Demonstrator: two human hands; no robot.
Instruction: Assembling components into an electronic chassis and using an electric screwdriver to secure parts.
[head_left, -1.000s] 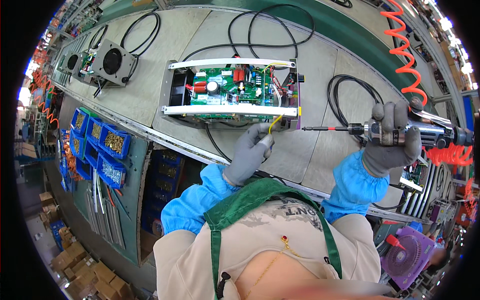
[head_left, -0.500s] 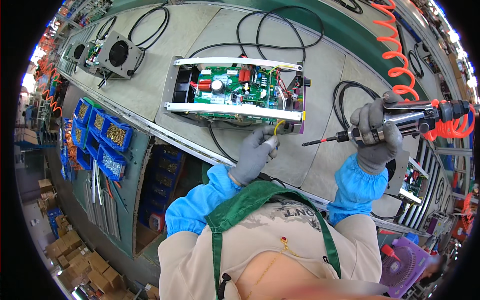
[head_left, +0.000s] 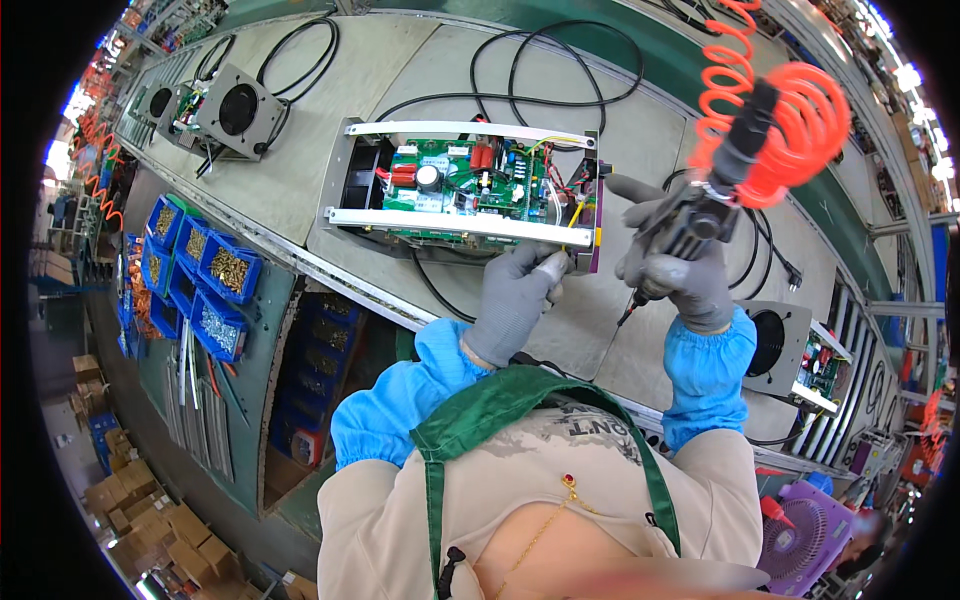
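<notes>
An open metal power-supply chassis point(head_left: 440, 222), with a green circuit board point(head_left: 462, 202) between two pale rails, lies on the bench in front of me. My left hand point(head_left: 512, 305), gloved in grey, is at its near right corner. Thumb and fingers pinch together there, where a yellow wire point(head_left: 576, 214) runs down to the fingertips; the wire's end is hidden. Right of the chassis, my right hand point(head_left: 690, 285) grips an air screwdriver point(head_left: 702, 222). Its dark bit points down toward the bench, apart from the chassis, while its rear end tilts up and away.
Coiled orange air hose point(head_left: 800, 140) hangs behind the screwdriver. Black cables point(head_left: 545, 98) loop beyond the chassis. Similar units with fans stand at far left point(head_left: 238, 108) and at right point(head_left: 775, 345). Blue bins of fasteners point(head_left: 228, 272) sit at left.
My right hand has moved left and swung the screwdriver from nearly level to bit-down. My left hand has shifted slightly, closer against the chassis corner, with the yellow wire.
</notes>
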